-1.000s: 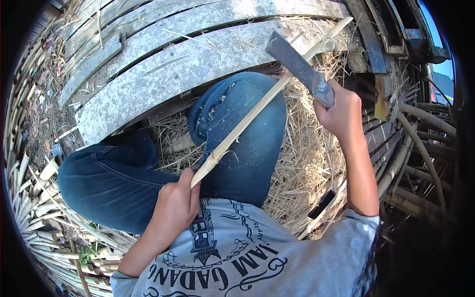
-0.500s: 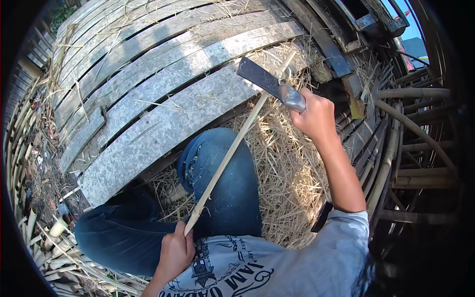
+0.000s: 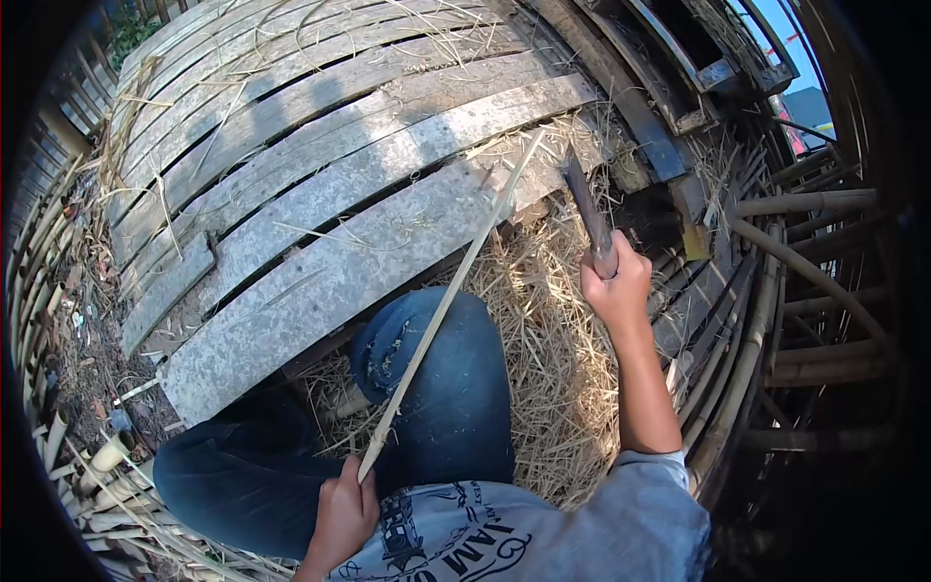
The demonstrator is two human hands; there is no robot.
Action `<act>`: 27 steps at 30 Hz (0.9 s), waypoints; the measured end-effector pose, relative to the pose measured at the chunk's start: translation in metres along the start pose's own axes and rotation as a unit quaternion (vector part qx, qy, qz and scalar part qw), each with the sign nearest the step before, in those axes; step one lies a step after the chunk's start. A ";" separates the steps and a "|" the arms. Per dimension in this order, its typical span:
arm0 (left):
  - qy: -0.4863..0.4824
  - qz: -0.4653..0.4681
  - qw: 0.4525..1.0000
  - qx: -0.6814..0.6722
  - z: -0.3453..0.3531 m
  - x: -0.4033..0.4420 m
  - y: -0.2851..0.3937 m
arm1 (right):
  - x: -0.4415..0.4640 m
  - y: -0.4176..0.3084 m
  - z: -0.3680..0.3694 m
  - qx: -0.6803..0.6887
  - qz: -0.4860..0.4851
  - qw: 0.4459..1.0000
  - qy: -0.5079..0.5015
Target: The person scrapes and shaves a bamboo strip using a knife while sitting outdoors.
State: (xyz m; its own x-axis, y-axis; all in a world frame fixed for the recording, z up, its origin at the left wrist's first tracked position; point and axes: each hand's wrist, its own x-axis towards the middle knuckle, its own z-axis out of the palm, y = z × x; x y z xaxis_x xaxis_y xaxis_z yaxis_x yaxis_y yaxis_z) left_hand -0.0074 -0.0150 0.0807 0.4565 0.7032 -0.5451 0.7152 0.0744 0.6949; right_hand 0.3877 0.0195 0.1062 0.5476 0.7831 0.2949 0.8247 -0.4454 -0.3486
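Note:
A long, pale bamboo strip (image 3: 441,315) slants from my lap across my raised knee to the edge of the plank platform (image 3: 320,281). Its near end is gripped by my left hand (image 3: 347,504), with the fingers closed around it. My right hand (image 3: 621,281) is wrapped round the handle of a broad-bladed knife (image 3: 588,209). The dark blade points away from me, to the right of the strip's far end and apart from it. Seen nearly edge-on, the blade looks narrow.
Bamboo shavings (image 3: 553,359) heap on the ground beside my knee, and thin slivers lie over the planks. Bamboo poles (image 3: 815,204) form a frame at the right. Cut bamboo pieces (image 3: 102,461) are piled at the lower left. Timber framing (image 3: 669,97) stands at the upper right.
The knife has come off the strip and turned, its blade swinging from flat across the strip to pointing away on the right. The strip's far end has shifted left; my left hand keeps its hold.

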 end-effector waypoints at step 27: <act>-0.045 0.036 0.996 -0.061 -0.003 0.012 -0.025 | 0.055 -0.017 0.014 -0.082 -0.311 0.944 -0.078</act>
State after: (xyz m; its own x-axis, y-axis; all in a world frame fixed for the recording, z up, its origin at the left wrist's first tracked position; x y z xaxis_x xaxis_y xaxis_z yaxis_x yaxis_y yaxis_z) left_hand -0.0212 -0.0063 0.0579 0.5545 0.6434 -0.5278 0.6114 0.1153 0.7829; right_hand 0.4024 0.0762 0.1160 -0.0664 0.9636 0.2590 0.9975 0.0702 -0.0057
